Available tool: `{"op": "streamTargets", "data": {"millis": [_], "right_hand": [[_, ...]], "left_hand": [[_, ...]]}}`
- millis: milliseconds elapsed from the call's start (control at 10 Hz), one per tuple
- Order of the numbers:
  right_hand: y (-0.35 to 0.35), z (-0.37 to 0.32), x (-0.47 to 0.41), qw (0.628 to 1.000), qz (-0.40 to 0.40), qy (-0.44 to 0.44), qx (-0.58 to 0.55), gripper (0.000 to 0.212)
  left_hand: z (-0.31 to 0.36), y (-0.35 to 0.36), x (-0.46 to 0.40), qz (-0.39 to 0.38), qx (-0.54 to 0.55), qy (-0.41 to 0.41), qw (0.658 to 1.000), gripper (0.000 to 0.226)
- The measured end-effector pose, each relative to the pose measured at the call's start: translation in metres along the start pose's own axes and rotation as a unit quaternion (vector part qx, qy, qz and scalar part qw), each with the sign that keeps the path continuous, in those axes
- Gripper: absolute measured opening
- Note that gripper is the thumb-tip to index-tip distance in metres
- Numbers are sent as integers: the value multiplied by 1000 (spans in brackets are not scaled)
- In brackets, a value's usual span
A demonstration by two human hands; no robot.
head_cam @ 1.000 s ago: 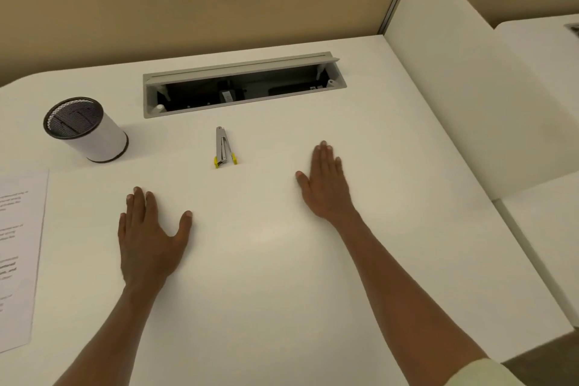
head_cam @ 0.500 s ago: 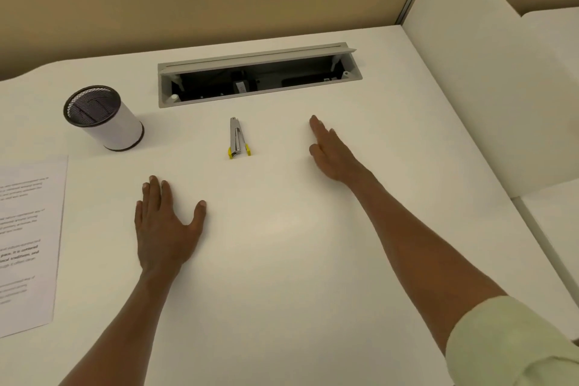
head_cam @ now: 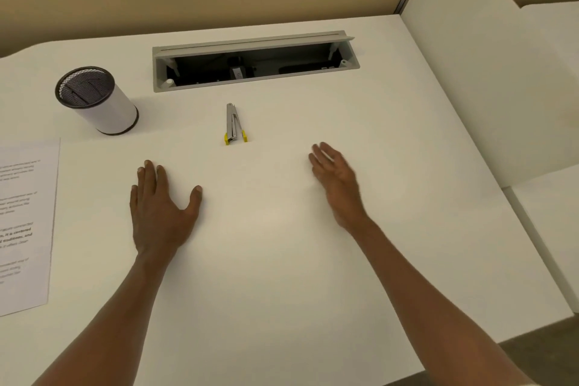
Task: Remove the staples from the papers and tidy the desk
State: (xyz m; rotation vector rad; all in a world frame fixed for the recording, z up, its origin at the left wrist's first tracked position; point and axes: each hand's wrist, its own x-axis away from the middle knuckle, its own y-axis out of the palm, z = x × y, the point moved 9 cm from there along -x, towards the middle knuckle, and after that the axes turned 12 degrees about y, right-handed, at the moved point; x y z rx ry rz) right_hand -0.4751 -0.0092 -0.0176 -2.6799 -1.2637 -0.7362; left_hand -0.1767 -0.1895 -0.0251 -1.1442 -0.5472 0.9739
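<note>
A small metal staple remover [head_cam: 233, 124] with yellow tips lies on the white desk [head_cam: 282, 260], just in front of the cable tray. Printed papers [head_cam: 25, 222] lie at the left edge, partly cut off by the frame. My left hand [head_cam: 159, 207] rests flat on the desk, palm down, fingers apart, holding nothing. My right hand [head_cam: 336, 180] hovers low to the right of the staple remover, fingers loosely extended and blurred, with nothing in it. Both hands are apart from the remover and the papers.
A white cylindrical pen cup [head_cam: 97, 100] with a black mesh rim stands at the back left. An open grey cable tray [head_cam: 255, 64] is sunk into the desk at the back. A white divider panel [head_cam: 488, 88] rises along the right side.
My right hand first reached forward beside the staple remover and has now drawn back toward me. The left hand stays flat. The camera view has shifted slightly.
</note>
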Motion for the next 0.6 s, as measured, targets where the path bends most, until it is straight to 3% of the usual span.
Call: {"op": "streamTargets", "data": {"millis": [100, 200, 500, 600], "right_hand": [[-35, 1, 0, 993, 93, 31, -60, 47], [-44, -2, 6, 989, 117, 35, -89, 44], [-47, -3, 8, 985, 155, 9, -73, 44], [-43, 7, 8, 977, 141, 26, -159, 41]], "left_hand": [[0, 2, 0, -1, 1, 4, 1000, 89], [0, 2, 0, -1, 3, 4, 1000, 87], [-1, -1, -1, 14, 7, 13, 1000, 85], [1, -2, -2, 14, 15, 10, 1000, 85]]}}
